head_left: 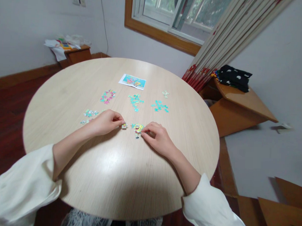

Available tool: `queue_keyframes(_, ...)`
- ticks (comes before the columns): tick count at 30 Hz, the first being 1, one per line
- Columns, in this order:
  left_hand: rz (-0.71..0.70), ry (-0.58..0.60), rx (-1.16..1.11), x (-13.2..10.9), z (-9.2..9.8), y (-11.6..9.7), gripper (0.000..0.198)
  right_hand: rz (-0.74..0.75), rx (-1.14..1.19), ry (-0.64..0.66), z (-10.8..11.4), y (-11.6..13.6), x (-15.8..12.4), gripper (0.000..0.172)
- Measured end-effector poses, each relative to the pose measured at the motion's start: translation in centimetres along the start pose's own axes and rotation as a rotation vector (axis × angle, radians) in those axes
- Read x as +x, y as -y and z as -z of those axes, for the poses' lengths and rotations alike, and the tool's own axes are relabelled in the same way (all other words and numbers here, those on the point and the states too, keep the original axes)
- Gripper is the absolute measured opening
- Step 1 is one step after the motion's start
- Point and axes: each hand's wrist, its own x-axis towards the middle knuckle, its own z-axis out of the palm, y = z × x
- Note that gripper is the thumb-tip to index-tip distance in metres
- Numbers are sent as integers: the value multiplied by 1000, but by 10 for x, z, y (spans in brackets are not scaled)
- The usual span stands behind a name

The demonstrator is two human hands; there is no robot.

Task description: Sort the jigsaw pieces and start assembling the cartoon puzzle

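Observation:
My left hand [107,121] rests on the round wooden table [113,178], fingers curled and pinching a small puzzle piece [124,126]. My right hand [157,137] lies just to its right, fingertips pressed on a small joined cluster of yellow puzzle pieces [138,128]. The two hands are a few centimetres apart near the table's middle. Farther back lie sorted heaps of loose pieces: a pink heap [107,96], a teal heap [135,101], another teal heap [160,106], a small pale heap [165,93] and mixed pieces [91,113] by my left wrist.
A printed reference picture [132,81] lies at the table's far side. A low wooden stand with papers [68,49] is at the back left. At the right, a tilted wooden board [239,97] carries dark spotted cloth [234,77] beside a curtain [229,39].

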Motion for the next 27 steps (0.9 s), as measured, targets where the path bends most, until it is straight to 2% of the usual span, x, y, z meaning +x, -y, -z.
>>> queue_keyframes(3,20,9,65,-1,11,-1,24,-1,8,-9,0,-1,0,9)
queue_keyframes(7,161,16,79,-10,50,11,21,0,4,-3,-1,-1,0,10)
queue_keyframes(10,261,-110,83,-22,79,29,20,11,6,3,-2,-1,0,11)
queue_keyframes(12,339,-148,84,-28,90,38,16,12,7,6,-3,-1,0,11)
queue_keyframes(15,388,-109,53,-31,92,45,14,8,7,11,-4,-2,0,11)
queue_keyframes(23,429,-21,15,-24,83,41,19,7,1,7,-5,-4,0,11)
queue_keyframes(25,442,-57,2,-24,83,40,18,13,-2,7,-6,-4,0,11)
queue_keyframes(27,460,-183,4,-21,81,39,18,19,-8,-1,-6,-5,-1,10)
